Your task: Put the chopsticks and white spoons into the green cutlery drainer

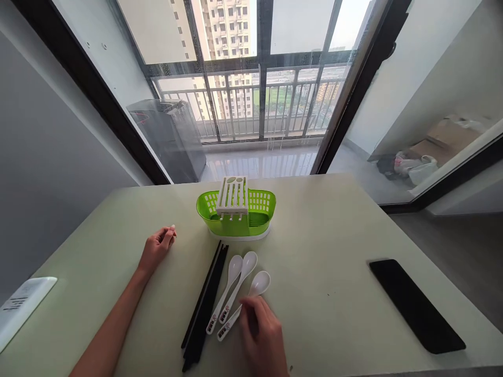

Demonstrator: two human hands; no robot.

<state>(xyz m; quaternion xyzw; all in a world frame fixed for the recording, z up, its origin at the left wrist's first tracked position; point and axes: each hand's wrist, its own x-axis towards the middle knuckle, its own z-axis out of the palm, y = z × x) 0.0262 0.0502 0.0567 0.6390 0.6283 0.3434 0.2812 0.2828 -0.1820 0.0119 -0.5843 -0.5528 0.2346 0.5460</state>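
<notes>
My left hand (157, 246) rests on the table, left of the chopsticks, its fingers curled and the thumb against them, with nothing seen in it. My right hand (262, 332) is closed in a pinch at the handle of the rightmost white spoon (260, 283), covering part of that handle. Just left of it lie two more white spoons (248, 263), side by side, bowls pointing away from me. A bundle of black chopsticks (205, 309) lies beside them. Beyond stands a green cutlery basket (261, 207) with a white slotted rack (232, 196) across its left part.
A flat black object (416, 306) lies on the table (314, 235) at the right. At the left edge is a white object with dark slots (29, 301). Behind the table's far edge are a glass door and a balcony with a railing (236, 102).
</notes>
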